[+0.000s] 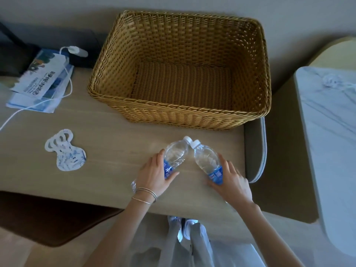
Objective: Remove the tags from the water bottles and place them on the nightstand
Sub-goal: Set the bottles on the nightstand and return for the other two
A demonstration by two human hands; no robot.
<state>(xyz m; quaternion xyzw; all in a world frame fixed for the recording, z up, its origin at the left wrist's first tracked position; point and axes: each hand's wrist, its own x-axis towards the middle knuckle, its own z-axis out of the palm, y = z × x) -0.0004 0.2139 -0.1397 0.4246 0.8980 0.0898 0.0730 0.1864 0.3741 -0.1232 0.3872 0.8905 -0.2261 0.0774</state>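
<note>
Two bare forearms are seen reaching onto a pale wooden nightstand (107,143). At far left, printed leaflets (41,81) (text too blurred to be read) are crossed by a white cable (68,87). A stack of removed tags (64,151), white with blue drawings, is laid flat nearby. The left hand (157,175) is wrapped around the blue label of one water bottle (176,155); the right hand (232,182) is closed on the second bottle (207,160). Both white caps are tipped together, touching. Behind them, a wicker basket (179,114) is set.
</note>
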